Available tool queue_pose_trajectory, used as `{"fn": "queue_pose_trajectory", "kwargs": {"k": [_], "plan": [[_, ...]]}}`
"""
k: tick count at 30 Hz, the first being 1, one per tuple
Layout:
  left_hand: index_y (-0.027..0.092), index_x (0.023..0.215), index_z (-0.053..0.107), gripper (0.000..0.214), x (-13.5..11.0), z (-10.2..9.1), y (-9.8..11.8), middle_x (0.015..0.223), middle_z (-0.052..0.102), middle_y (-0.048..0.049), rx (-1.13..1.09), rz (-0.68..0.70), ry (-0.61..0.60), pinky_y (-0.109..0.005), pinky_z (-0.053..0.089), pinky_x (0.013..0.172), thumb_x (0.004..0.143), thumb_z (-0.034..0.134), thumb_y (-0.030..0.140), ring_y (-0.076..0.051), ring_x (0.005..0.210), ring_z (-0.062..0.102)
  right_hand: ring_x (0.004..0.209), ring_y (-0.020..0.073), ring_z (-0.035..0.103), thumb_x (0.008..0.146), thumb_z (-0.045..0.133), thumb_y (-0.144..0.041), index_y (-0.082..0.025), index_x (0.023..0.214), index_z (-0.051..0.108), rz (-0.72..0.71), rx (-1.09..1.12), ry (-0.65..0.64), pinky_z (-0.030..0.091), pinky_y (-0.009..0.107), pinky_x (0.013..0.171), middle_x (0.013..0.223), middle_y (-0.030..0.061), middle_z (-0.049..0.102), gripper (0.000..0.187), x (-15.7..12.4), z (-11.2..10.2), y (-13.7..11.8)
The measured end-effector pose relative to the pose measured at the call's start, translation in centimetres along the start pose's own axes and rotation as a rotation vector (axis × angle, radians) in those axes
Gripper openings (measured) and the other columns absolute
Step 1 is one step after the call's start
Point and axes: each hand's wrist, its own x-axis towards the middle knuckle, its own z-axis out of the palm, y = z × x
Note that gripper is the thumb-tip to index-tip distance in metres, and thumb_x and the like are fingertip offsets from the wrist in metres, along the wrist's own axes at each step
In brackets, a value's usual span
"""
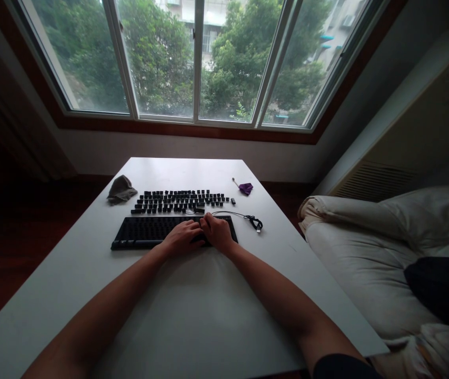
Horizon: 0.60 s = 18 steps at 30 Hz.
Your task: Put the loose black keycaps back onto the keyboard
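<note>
A black keyboard (pixel 141 231) lies on the white table in front of me, with many of its keycaps off. My left hand (pixel 185 236) rests over its right half, fingers stretched out and lying on it. Close beside it, my right hand (pixel 217 230) is closed, its fingers curled together above the keyboard's right part. Whatever those fingers pinch is too small or hidden to make out. Behind the keyboard, several loose black keycaps (pixel 180 200) stand in rows. One keycap (pixel 232 201) sits a little apart at their right end.
A grey cloth (pixel 121 189) lies at the table's left edge. To the right are a brush-like stick with a purple cloth (pixel 245 188) and a coiled black cable (pixel 254 223). The white table (pixel 192 316) stands below a window; a beige sofa (pixel 350 263) is on the right.
</note>
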Motion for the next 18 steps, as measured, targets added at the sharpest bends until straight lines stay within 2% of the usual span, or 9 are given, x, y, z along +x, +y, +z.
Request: {"fn": "queue_pose_trajectory", "kwargs": {"k": [4,10,18], "plan": [[0.022,0.116,0.068,0.030,0.03,-0.09,0.09,0.111,0.067,-0.0096,0.009,-0.023,0.007,-0.039,0.049,0.091,0.094,0.060,0.041,-0.024,0.098,0.060,0.065,0.0166,0.064,0.101,0.043,-0.041,-0.021,0.094,0.065,-0.014,0.024,-0.033,0.034,0.024,0.064,0.070,0.0026,0.069,0.030,0.09,0.10,0.33],[0.025,0.120,0.070,0.031,0.13,-0.23,0.14,0.099,0.066,-0.0077,-0.013,-0.032,0.013,-0.037,0.050,0.088,0.097,0.057,0.041,-0.022,0.094,0.060,0.063,0.0173,0.064,0.103,0.035,-0.039,-0.020,0.097,0.065,0.105,0.066,0.096,0.035,0.025,0.064,0.067,0.0029,0.067,0.037,0.29,0.22,0.53],[0.024,0.114,0.071,0.025,0.21,0.10,-0.09,0.099,0.066,-0.0073,-0.042,-0.052,0.030,-0.037,0.049,0.090,0.097,0.056,0.036,-0.022,0.095,0.060,0.063,0.0181,0.063,0.101,0.042,-0.038,-0.021,0.097,0.067,0.111,0.076,0.022,0.034,0.025,0.064,0.067,0.0023,0.068,0.030,0.72,0.53,0.87]]}}
